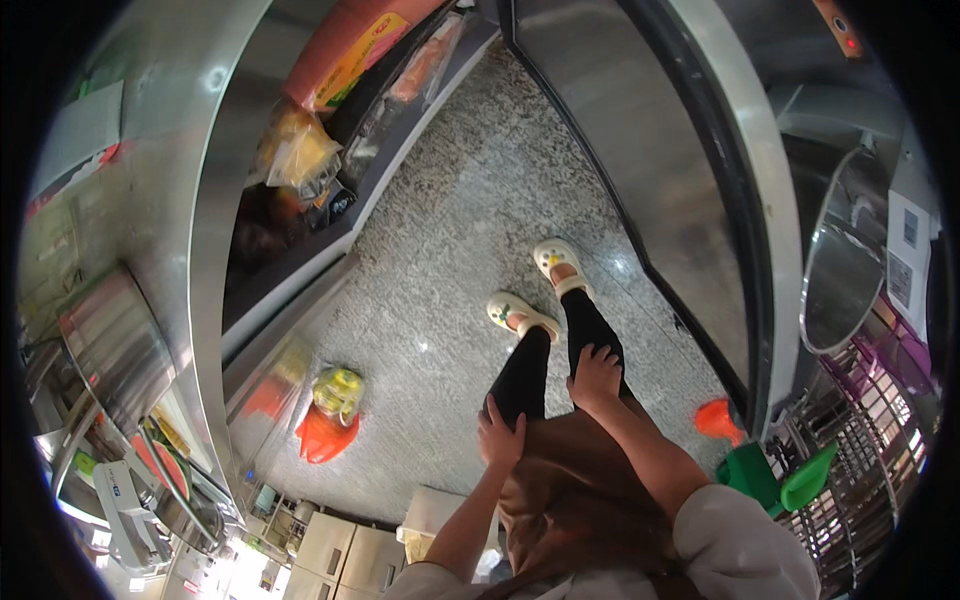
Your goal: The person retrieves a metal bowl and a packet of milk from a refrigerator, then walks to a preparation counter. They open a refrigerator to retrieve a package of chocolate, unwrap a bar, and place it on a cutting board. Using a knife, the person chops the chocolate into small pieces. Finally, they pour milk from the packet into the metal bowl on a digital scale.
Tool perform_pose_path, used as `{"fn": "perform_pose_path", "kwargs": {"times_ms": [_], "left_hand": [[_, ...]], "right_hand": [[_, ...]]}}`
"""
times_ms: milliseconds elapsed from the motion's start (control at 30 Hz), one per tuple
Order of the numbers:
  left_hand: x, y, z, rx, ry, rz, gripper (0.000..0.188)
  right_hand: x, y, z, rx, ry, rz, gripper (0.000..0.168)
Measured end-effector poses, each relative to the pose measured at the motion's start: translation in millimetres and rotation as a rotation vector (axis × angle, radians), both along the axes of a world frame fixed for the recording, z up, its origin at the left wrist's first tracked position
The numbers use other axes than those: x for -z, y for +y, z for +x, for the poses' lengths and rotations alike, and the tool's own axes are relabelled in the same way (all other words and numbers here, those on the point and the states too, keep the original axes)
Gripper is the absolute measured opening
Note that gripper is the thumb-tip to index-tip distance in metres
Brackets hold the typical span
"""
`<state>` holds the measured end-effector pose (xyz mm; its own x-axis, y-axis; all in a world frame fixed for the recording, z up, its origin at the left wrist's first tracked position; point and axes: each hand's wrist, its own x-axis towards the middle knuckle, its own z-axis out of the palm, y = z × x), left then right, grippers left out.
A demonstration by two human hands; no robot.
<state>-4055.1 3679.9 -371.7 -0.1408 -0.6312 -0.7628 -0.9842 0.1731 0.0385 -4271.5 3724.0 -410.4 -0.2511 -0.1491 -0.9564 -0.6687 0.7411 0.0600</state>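
Observation:
My left hand (pixel 501 441) rests on the thigh of my black trousers (pixel 519 371), fingers spread and holding nothing. On the other thigh lies my right hand (pixel 598 377), also without anything in it. A brown apron (pixel 574 480) covers my lap. Before me a refrigerator stands with its steel door (pixel 660 150) swung out to the right. Inside the cabinet on the left are a red package with a yellow label (pixel 364 56), clear plastic bags of yellowish food (pixel 304 154) and a clear pack of pinkish food (pixel 426 64).
Plastic bags, one yellow-green (pixel 339 394) and one orange-red (pixel 328 435), sit on the speckled floor (pixel 442 225). At the right are an orange object (pixel 718 421), green plastic items (pixel 750 472) and a wire rack (pixel 847 517). A cut watermelon (pixel 163 466) lies at the lower left.

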Motion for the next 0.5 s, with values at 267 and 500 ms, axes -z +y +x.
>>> {"fn": "perform_pose_path", "kwargs": {"times_ms": [267, 500], "left_hand": [[83, -86, -19, 0.035, -0.007, -0.100, 0.048], [129, -143, -23, -0.060, 0.065, -0.217, 0.036]], "right_hand": [[88, -79, -13, -0.058, -0.053, -0.377, 0.036], [162, -197, -4, 0.165, -0.144, -0.831, 0.034]]}}
